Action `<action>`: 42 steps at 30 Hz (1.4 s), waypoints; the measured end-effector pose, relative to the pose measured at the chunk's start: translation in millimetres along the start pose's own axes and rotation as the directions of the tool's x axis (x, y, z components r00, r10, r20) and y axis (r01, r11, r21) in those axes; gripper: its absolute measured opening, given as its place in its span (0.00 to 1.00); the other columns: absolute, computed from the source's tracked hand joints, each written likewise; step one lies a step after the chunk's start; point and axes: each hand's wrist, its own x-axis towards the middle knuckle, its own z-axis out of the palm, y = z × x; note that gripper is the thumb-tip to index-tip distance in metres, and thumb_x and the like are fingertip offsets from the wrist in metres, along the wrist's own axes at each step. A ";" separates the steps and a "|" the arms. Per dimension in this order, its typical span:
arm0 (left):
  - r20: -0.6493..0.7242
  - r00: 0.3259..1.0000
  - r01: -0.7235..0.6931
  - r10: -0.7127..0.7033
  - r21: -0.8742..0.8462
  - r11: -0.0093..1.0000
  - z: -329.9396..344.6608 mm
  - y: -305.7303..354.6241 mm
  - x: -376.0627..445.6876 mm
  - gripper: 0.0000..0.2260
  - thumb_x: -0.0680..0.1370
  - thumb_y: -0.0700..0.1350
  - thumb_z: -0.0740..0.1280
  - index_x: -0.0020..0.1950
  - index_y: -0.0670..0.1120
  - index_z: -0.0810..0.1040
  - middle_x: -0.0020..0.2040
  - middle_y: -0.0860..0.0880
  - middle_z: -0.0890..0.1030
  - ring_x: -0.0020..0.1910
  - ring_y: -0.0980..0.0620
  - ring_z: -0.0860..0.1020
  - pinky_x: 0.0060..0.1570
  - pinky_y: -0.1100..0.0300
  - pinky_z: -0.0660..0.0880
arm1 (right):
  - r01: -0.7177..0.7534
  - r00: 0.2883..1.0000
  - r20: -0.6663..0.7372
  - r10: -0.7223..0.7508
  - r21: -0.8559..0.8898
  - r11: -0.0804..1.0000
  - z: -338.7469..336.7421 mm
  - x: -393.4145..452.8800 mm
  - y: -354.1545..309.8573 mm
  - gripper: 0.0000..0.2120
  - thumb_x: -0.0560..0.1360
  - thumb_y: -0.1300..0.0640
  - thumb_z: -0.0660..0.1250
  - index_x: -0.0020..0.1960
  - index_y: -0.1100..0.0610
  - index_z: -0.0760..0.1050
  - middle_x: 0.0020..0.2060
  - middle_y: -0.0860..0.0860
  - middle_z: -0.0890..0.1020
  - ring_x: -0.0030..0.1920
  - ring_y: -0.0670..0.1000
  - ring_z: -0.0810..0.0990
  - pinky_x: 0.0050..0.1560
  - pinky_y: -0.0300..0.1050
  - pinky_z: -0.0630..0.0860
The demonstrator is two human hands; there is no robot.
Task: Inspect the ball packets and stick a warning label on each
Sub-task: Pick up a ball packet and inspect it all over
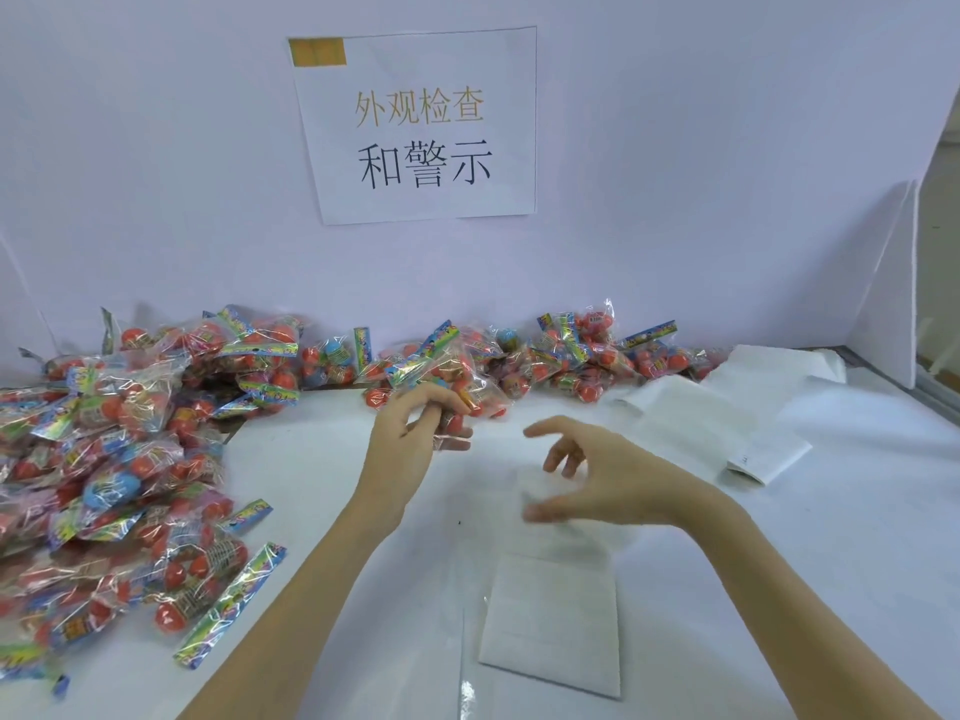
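2 bare hands work over a white surface (779, 589) in front of a pale wall with a paper sign (421, 127). The left hand (410, 433) pinches 1 ball packet (462, 379), a clear bag of red balls with a bright printed header, lifted at the near edge of a long pile (545, 356) of such packets along the wall. A second, larger heap (104, 485) lies at the left. The right hand (597, 480) hovers just beside the left, fingers (558, 457) spread and loosely curled, grasping nothing that can be made out. Directly beneath it lies a white label sheet (556, 615); more white sheets (727, 407) lie at the right, well apart from the hands.

The step appears to be inspecting the picked packet and fetching a label. To do it well, the left hand should probably turn the packet to show both faces and the seal, then hold 1 flat stretch of film taut. The right hand should peel 1 label cleanly by a corner and press it down smoothly, clear of the header, without creases.
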 end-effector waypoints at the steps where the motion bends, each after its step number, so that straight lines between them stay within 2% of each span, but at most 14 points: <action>1: 0.000 1.000 0.004 -0.004 0.037 0.999 1.2 -0.3 -0.3 0.18 0.85 0.30 0.55 0.48 0.41 0.84 0.52 0.35 0.79 0.45 0.40 0.83 0.47 0.51 0.83 | 0.006 0.999 0.033 -0.003 -0.079 0.997 1.1 -0.4 2.9 0.38 0.68 0.41 0.81 0.73 0.40 0.68 0.55 0.43 0.79 0.54 0.42 0.78 0.61 0.42 0.74; 3: 0.017 1.000 -0.006 0.005 0.107 0.994 4.7 -0.1 -1.9 0.18 0.85 0.30 0.56 0.50 0.41 0.85 0.54 0.37 0.78 0.45 0.45 0.81 0.47 0.56 0.83 | 0.042 0.999 0.018 -0.041 -0.112 0.993 2.1 0.7 5.6 0.33 0.72 0.49 0.80 0.73 0.44 0.69 0.57 0.45 0.79 0.57 0.45 0.78 0.66 0.44 0.72; 8: 0.150 0.986 -0.112 0.075 0.260 0.959 13.6 -5.2 -9.8 0.07 0.80 0.39 0.72 0.55 0.50 0.85 0.61 0.46 0.72 0.48 0.57 0.81 0.55 0.62 0.80 | 0.119 0.987 -0.109 -0.115 0.029 0.992 1.6 3.6 5.6 0.22 0.79 0.62 0.72 0.69 0.48 0.73 0.58 0.49 0.81 0.57 0.46 0.82 0.58 0.39 0.79; 13: 0.345 0.937 -0.157 0.049 0.290 0.944 15.9 -14.5 -14.5 0.19 0.72 0.50 0.81 0.61 0.59 0.82 0.64 0.58 0.64 0.57 0.60 0.79 0.59 0.69 0.75 | 0.252 0.950 -0.250 -0.190 0.249 0.935 6.0 4.1 -1.4 0.16 0.76 0.57 0.77 0.58 0.48 0.74 0.58 0.46 0.80 0.56 0.43 0.84 0.51 0.42 0.83; 17: 0.266 0.960 -0.168 0.090 0.285 0.944 17.4 -10.2 -13.3 0.11 0.74 0.56 0.77 0.54 0.56 0.86 0.62 0.56 0.68 0.54 0.61 0.78 0.54 0.66 0.77 | 0.324 0.915 -0.326 -0.236 0.251 0.912 5.8 3.9 -3.2 0.11 0.72 0.48 0.79 0.48 0.49 0.79 0.56 0.47 0.82 0.54 0.45 0.86 0.50 0.42 0.83; 20: 0.216 0.969 -0.183 0.119 0.303 0.935 14.9 -8.2 -12.1 0.07 0.74 0.55 0.76 0.49 0.55 0.87 0.60 0.53 0.72 0.58 0.66 0.76 0.54 0.68 0.77 | 0.335 0.895 -0.372 -0.244 0.202 0.920 6.3 5.1 -3.7 0.12 0.71 0.42 0.77 0.47 0.48 0.82 0.54 0.46 0.81 0.55 0.44 0.84 0.51 0.38 0.81; 22: 0.170 0.983 -0.116 0.068 0.291 0.950 14.9 -9.0 -11.4 0.03 0.76 0.50 0.76 0.47 0.53 0.86 0.59 0.52 0.73 0.51 0.66 0.78 0.49 0.70 0.76 | 0.331 0.887 -0.382 -0.260 0.134 0.934 5.0 6.3 -2.1 0.09 0.73 0.45 0.78 0.50 0.45 0.82 0.53 0.45 0.80 0.57 0.44 0.82 0.53 0.38 0.80; 24: 0.106 0.994 -0.034 0.005 0.275 0.961 14.3 -11.2 -9.2 0.03 0.78 0.47 0.76 0.46 0.50 0.84 0.59 0.50 0.72 0.42 0.65 0.79 0.46 0.71 0.76 | 0.314 0.879 -0.383 -0.284 0.016 0.949 3.2 6.5 2.0 0.11 0.74 0.51 0.79 0.53 0.42 0.80 0.52 0.44 0.81 0.56 0.44 0.80 0.55 0.36 0.77; 26: 0.097 0.995 0.005 -0.033 0.279 0.960 12.7 -12.8 -7.1 0.04 0.79 0.46 0.75 0.46 0.48 0.82 0.59 0.50 0.71 0.40 0.65 0.78 0.45 0.71 0.76 | 0.305 0.873 -0.388 -0.296 -0.041 0.952 3.5 7.3 4.7 0.11 0.75 0.55 0.78 0.53 0.44 0.81 0.49 0.42 0.82 0.52 0.42 0.80 0.53 0.34 0.74; 31: 0.186 0.983 -0.061 0.007 0.288 0.956 14.3 -10.6 -9.9 0.03 0.80 0.47 0.73 0.53 0.52 0.84 0.61 0.52 0.69 0.46 0.65 0.78 0.47 0.71 0.75 | 0.276 0.885 -0.379 -0.270 -0.040 0.960 6.1 11.5 5.5 0.03 0.78 0.59 0.75 0.50 0.52 0.84 0.42 0.39 0.85 0.47 0.39 0.81 0.50 0.28 0.72; 34: 0.164 0.986 -0.075 0.026 0.300 0.951 16.6 -11.6 -10.2 0.03 0.81 0.45 0.71 0.48 0.51 0.84 0.59 0.52 0.70 0.48 0.66 0.76 0.47 0.71 0.74 | 0.275 0.883 -0.371 -0.287 -0.087 0.958 6.9 9.1 5.4 0.04 0.79 0.56 0.73 0.54 0.52 0.85 0.46 0.42 0.86 0.50 0.38 0.81 0.52 0.31 0.72; 36: 0.144 0.989 -0.057 0.013 0.306 0.950 17.3 -12.3 -9.5 0.05 0.82 0.46 0.70 0.48 0.48 0.84 0.57 0.53 0.70 0.55 0.59 0.75 0.46 0.71 0.74 | 0.288 0.869 -0.377 -0.320 -0.141 0.947 8.7 7.8 4.0 0.08 0.80 0.55 0.72 0.59 0.50 0.85 0.51 0.44 0.87 0.53 0.41 0.81 0.56 0.35 0.74; 39: 0.118 0.993 -0.019 -0.018 0.304 0.953 17.8 -12.7 -9.1 0.09 0.83 0.47 0.69 0.46 0.45 0.83 0.55 0.53 0.70 0.62 0.47 0.74 0.45 0.70 0.74 | 0.368 0.824 -0.389 -0.411 -0.184 0.911 12.8 7.3 0.8 0.13 0.80 0.58 0.73 0.63 0.50 0.84 0.51 0.47 0.84 0.51 0.45 0.81 0.56 0.37 0.75; 42: 0.091 0.995 0.006 -0.037 0.318 0.948 18.2 -11.5 -9.8 0.10 0.82 0.47 0.69 0.44 0.44 0.82 0.54 0.52 0.70 0.61 0.46 0.75 0.45 0.71 0.73 | 0.417 0.777 -0.405 -0.482 -0.243 0.876 16.3 6.5 0.2 0.15 0.79 0.62 0.74 0.63 0.52 0.85 0.51 0.49 0.83 0.50 0.48 0.80 0.54 0.42 0.77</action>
